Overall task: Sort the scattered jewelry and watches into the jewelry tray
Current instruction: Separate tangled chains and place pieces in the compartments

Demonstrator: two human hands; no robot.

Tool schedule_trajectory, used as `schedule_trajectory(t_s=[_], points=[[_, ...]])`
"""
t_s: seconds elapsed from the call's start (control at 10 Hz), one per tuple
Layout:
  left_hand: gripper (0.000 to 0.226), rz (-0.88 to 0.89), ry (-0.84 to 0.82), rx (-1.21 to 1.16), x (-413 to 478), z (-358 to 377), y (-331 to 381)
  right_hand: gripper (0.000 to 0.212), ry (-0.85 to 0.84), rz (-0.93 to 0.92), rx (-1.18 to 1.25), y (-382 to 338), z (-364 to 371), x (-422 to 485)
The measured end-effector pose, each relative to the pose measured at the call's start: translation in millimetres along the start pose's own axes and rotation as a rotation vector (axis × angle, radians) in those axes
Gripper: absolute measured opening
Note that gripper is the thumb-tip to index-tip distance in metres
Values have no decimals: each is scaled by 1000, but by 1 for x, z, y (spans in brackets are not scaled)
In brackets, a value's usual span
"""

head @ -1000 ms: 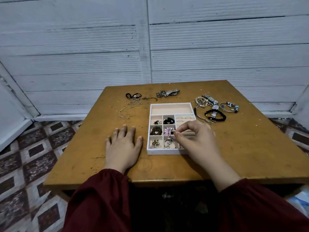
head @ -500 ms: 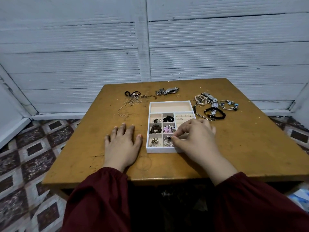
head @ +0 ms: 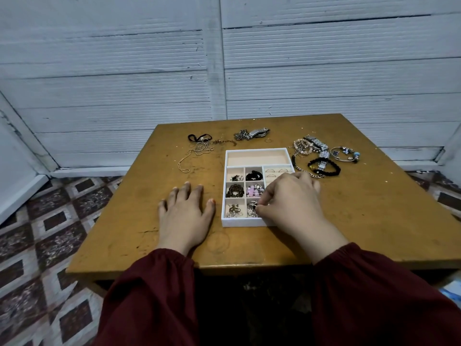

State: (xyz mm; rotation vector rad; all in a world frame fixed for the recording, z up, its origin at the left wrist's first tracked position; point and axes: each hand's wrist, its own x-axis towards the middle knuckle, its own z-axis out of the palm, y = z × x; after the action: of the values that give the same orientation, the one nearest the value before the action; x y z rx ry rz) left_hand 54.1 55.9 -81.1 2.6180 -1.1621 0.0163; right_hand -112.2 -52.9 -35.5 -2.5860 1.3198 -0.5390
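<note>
L hand [head: 185, 213] flat, palm down on tabletop [head: 374, 208], fingers [head: 192, 193] straight & a bit spread, holding nothing, thumb tip just beside left wall of jewelry tray [head: 249, 224]. R hand [head: 291, 201] over tray's near-right part, fingers [head: 272, 189] curled, thumb & forefinger tips together, pinching silver piece [head: 251, 208] low in near cell of 2nd column. White tray sits mid-tabletop, one long cell across far side, small cells below. Cell contents: small silver bits [head: 236, 177] far-left, black piece [head: 254, 176] next to it, dark bead bracelet [head: 235, 191] mid-left, pink beads [head: 252, 191] mid, silver earrings [head: 234, 211] near-left. Thin rings [head: 274, 171] in slot section at right, partly hidden by R hand. Loose on tabletop: thin chains [head: 197, 152] & black band [head: 197, 137] far-left of tray, metal watch [head: 254, 134] beyond it, black bead bracelet [head: 324, 167], 2nd watch [head: 315, 143] & charm bangle [head: 345, 154] in a cluster to the right
</note>
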Motion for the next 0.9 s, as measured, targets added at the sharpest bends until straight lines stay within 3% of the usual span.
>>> schedule_trajectory(t_s=[0.2,0.5,0.9], points=[[57,-3,-6,-4,0,0,1,8,-25,7,-46,-3,-4,2],[57,-1,-6,1,-1,-2,1,17,-57,40,150,-1,-13,0],[56,-8,0,-10,-1,-2,3,12,15,16,304,-1,-8,0]])
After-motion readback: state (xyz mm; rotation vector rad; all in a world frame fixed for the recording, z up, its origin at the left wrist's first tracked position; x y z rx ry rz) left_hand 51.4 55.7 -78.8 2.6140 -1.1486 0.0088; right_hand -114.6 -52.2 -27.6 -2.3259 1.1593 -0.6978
